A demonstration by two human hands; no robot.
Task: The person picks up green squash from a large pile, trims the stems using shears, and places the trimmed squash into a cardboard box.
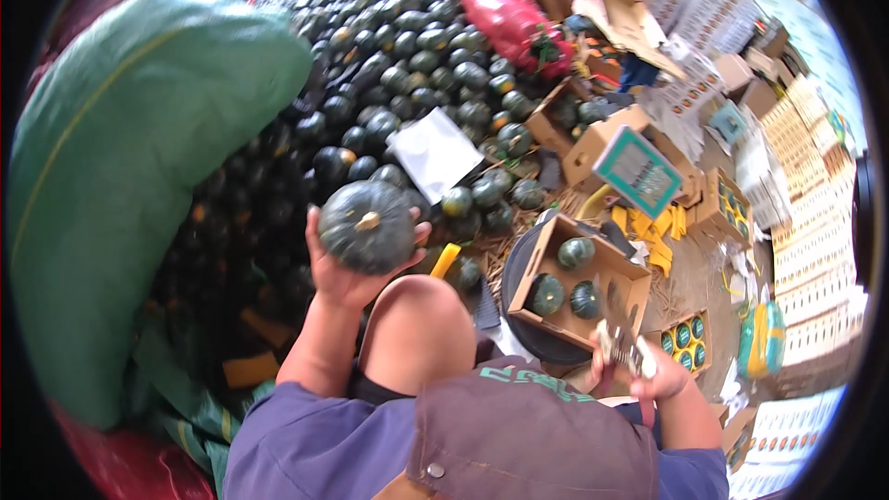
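Observation:
My left hand (342, 285) cups a dark green kabocha squash (368, 228) from below, its cut stem facing up. Beside the open cardboard box, my right hand (660, 367) grips a metal hand tool (620, 347), blurred, that looks like pruning shears. A few reddish parts of it show below the fingers. The cardboard box (628, 285) rests on a round black stand (512, 295). Inside lie three green squashes (576, 253), apart from the one in my hand.
A large heap of squashes (417, 42) spreads ahead, with a white sheet (436, 154) on it. A full green sack (125, 153) bulges at left. A framed sign or display (639, 171) stands near yellow scraps (656, 239). Packed boxes (726, 212) and carton stacks (816, 250) line the right.

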